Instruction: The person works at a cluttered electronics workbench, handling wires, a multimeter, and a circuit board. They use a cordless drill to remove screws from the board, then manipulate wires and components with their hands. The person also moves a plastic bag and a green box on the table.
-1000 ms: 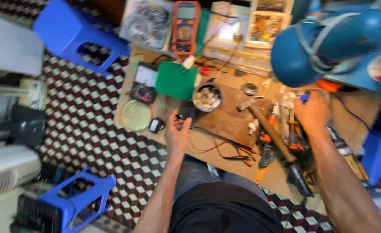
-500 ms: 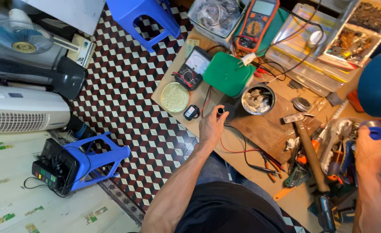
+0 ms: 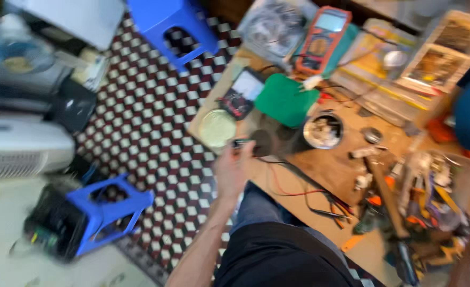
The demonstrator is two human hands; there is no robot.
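Left hand (image 3: 234, 169) raised over the tabletop (image 3: 325, 175) edge, fingers closed on a small dark part (image 3: 241, 143), just beside the round pale lid (image 3: 217, 128). Right hand out of view. Best kept low and steady, clear of the red and black leads (image 3: 299, 186).

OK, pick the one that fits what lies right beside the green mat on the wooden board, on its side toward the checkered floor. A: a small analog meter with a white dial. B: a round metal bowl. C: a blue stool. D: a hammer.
A: the analog meter with its white dial sits against the floor-side edge of the green mat.
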